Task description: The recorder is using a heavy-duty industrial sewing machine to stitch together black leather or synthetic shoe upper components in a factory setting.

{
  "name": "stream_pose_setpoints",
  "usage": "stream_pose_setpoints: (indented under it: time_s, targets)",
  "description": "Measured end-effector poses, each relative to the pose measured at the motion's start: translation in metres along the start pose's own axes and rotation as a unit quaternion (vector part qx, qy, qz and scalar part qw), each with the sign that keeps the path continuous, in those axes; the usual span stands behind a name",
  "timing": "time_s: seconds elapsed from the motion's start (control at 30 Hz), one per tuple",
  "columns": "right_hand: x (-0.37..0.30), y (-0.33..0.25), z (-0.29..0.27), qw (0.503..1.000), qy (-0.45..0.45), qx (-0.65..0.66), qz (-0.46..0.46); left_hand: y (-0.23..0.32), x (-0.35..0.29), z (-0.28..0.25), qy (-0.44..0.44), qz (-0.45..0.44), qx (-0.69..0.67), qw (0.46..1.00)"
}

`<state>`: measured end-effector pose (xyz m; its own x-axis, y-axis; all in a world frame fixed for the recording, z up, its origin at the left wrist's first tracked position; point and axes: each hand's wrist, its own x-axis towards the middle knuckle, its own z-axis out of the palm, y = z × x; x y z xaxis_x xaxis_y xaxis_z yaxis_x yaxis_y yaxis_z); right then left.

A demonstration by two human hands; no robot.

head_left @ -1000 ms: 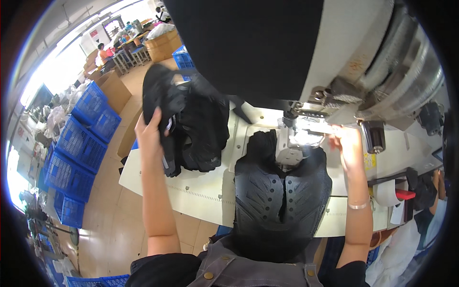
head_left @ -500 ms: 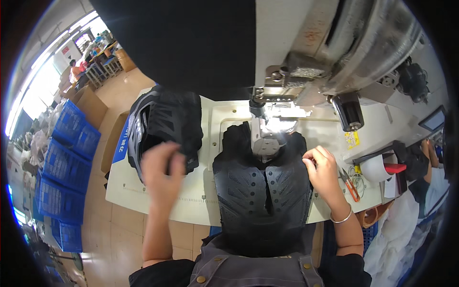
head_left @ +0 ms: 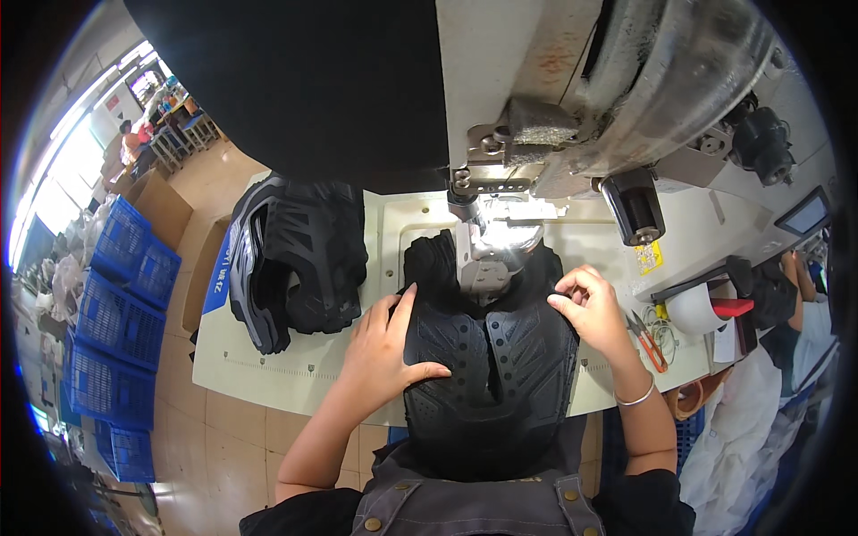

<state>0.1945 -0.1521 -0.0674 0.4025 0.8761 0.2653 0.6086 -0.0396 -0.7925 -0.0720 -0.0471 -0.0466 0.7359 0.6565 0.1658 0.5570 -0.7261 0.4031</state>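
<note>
A black shoe upper [head_left: 527,362] with rows of eyelets and a slit down its middle lies under the lit presser foot [head_left: 485,272] of a sewing machine. My left hand [head_left: 380,348] rests at its left edge, fingers spread, the thumb lying on top of the upper. At the opposite edge, my right hand [head_left: 590,308] pinches the material between thumb and bent fingers. A stack of similar black and grey uppers [head_left: 317,259] sits on the machine table left of my left hand. The needle is lost in the lamp's glare.
The machine head [head_left: 527,89] overhangs the work. Orange-handled snips [head_left: 651,344] lie right of my right hand, near a white rounded object [head_left: 695,311]. Blue crates [head_left: 112,384] stand stacked at the left; white sheeting [head_left: 737,438] hangs at the lower right. Other people sit farther off.
My left hand has come away from beside the stack, moving right and down onto the upper's left edge. My right hand keeps its pinch at the right edge. The view has shifted slightly.
</note>
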Motion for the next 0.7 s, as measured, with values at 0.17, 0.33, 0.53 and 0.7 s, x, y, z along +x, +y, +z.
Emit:
stream_pose_setpoints:
  time_s: [0.17, 0.33, 0.53, 0.7]
  targets:
    - [-0.02, -0.031, -0.004, 0.916, -0.033, 0.388, 0.093, -0.004, -0.001, 0.003, 0.006, -0.011, 0.001, 1.0]
    - [-0.047, -0.056, -0.006, 0.939, -0.173, 0.286, 0.081, 0.002, -0.007, 0.001, 0.079, -0.002, 0.014, 0.997]
    - [-0.023, -0.063, -0.004, 0.794, -0.064, 0.591, 0.126, -0.026, -0.022, 0.013, -0.17, -0.247, -0.66, 0.689]
    - [-0.023, -0.058, -0.003, 0.811, -0.063, 0.563, 0.141, 0.038, 0.007, -0.02, -0.069, -0.107, -0.79, 0.6]
